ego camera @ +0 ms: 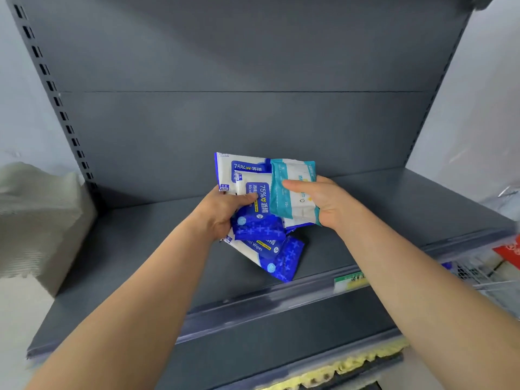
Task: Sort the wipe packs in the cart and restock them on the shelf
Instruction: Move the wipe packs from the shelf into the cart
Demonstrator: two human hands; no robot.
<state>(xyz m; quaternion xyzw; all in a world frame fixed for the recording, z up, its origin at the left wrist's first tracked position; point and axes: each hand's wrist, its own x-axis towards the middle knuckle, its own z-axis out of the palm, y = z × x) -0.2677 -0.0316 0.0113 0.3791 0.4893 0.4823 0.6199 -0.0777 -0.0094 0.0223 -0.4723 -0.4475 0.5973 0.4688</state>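
Several blue packs (pixel 260 220) fan out over the shelf (pixel 135 266), the left hand (pixel 221 213) clamped round them; the right hand (pixel 330 205) pinches a teal pack (pixel 291 190); lay each colour down apart, edges squared.

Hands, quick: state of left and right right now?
The left hand grips the blue alcohol wipe packs.
The right hand grips the teal wipe pack.
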